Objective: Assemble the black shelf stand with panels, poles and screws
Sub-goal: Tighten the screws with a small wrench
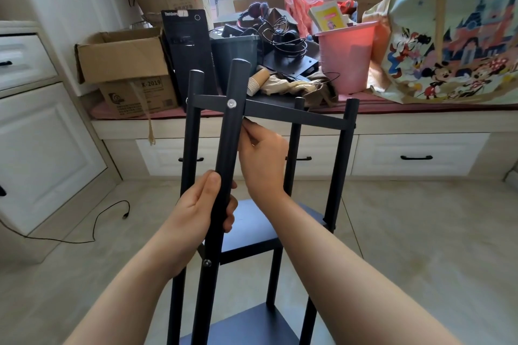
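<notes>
Your left hand (206, 204) is wrapped around the nearest pole (224, 165) of the black shelf stand (294, 117), fingers curled round its far side and thumb lying along the near side, gripping it about midway between the top panel and the middle panel. Your right hand (263, 159) sits just to the right of the same pole, higher up, with its fingers bent and the tips pinched together right under the edge of the top panel (297, 116); whether they hold a small part there, you cannot tell from this view

The stand is upright on the tiled floor (420, 232) right in front of you, between your forearms. Four poles rise past the top panel. A silver screw (231, 103) shows on the near pole where it meets the top panel, and a darker screw (207, 262) shows lower down on the same pole, at the level of the middle panel (252, 230). A bottom panel (252, 325) is visible below that

Behind the stand runs a window bench (420, 120) with drawers. On it stand a cardboard box (126, 73), a black computer tower (187, 56), a pink bucket (347, 56), paper cups (259, 81) lying on their side, tangled headphones (280, 33) and a large cartoon-printed bag (454, 36). A black cable (92, 221) trails across the floor to your left
</notes>
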